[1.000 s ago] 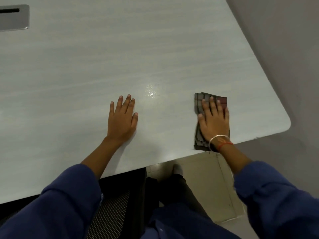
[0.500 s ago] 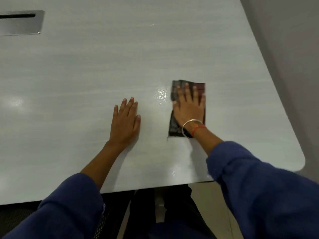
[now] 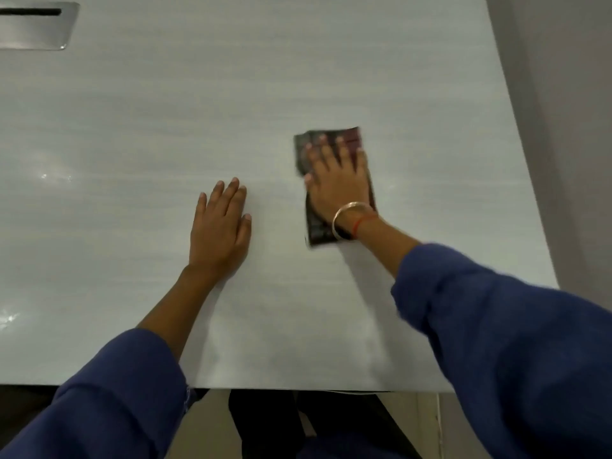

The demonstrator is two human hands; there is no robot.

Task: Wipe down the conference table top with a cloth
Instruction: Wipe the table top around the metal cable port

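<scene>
— Filling most of the view is what, exactly?

— A pale grey conference table top (image 3: 298, 77) with a faint wood grain. Its near edge runs along the bottom and its right edge slants away beside a grey wall (image 3: 563, 94).

— And the person?

— Two blue sleeves come in from below, the left sleeve (image 3: 109, 392) and the right sleeve (image 3: 513, 342), both pushed up the forearm. A strip of beige floor (image 3: 212, 422) shows under the table edge between them.

— What are the hands doing?

— The left hand (image 3: 220, 230) lies palm down on bare table, fingers straight and close together, holding nothing. The right hand (image 3: 337, 183) lies flat on the cloth (image 3: 316, 233), fingers straight and slightly spread, pressing it to the surface rather than gripping it.

— Where is that cloth?

— Flat on the table top, right of the middle, well in from both the right edge and the near edge. It is dark and folded into an oblong, with a reddish patch at its far right corner. The left hand is near it but apart. Its edges look a little blurred.

— Anything smaller?

— A brushed metal cable hatch (image 3: 33, 26) is set into the far left corner. On the right wrist sit a gold bangle (image 3: 347, 213) and a red thread (image 3: 359, 225).
</scene>
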